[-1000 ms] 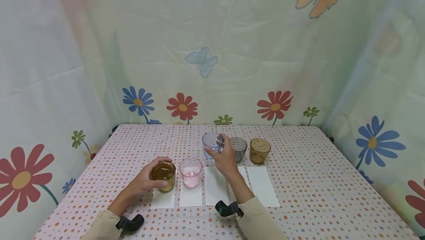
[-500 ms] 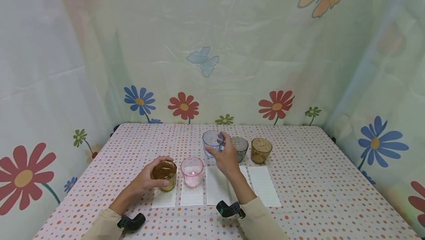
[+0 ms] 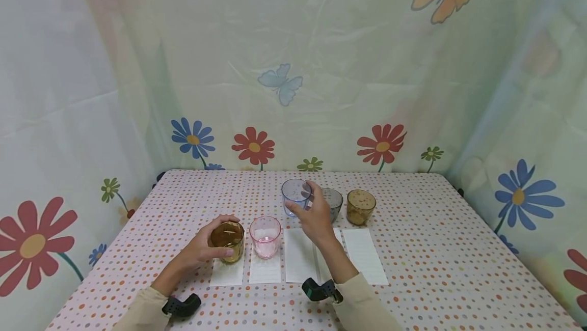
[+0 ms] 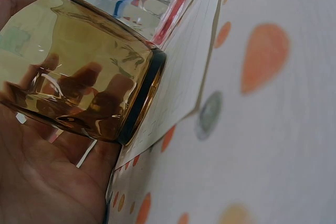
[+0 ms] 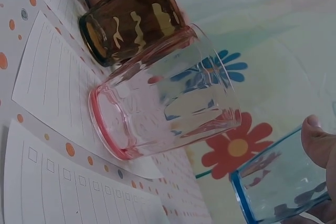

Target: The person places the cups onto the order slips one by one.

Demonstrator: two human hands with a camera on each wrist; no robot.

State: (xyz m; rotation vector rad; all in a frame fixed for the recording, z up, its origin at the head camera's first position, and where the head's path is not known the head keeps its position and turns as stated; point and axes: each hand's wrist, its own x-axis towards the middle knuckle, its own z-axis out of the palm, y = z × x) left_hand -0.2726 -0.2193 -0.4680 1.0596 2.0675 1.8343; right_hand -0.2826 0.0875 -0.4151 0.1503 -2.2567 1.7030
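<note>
My left hand (image 3: 200, 247) grips an amber glass (image 3: 233, 250) standing on the leftmost paper sheet; in the left wrist view the fingers wrap behind the amber glass (image 4: 89, 72). A pink-rimmed glass (image 3: 265, 242) stands just right of it on another sheet, untouched. Behind the sheets, my right hand (image 3: 316, 219) holds a light blue glass (image 3: 293, 193) between thumb and fingers. In the right wrist view the blue glass (image 5: 278, 182) shows at the lower right, the thumb on its side. Whether its base touches the table cannot be told.
A grey glass (image 3: 335, 203) stands just right of my right hand, partly hidden by it, with a second amber glass (image 3: 360, 209) beside it. Three more paper sheets (image 3: 298, 257) lie toward the right on the dotted tablecloth (image 3: 435, 249). Flowered curtains surround the table.
My right hand and the blue glass have shifted slightly to the right, covering more of the grey glass. The left hand keeps its grip on the amber glass.
</note>
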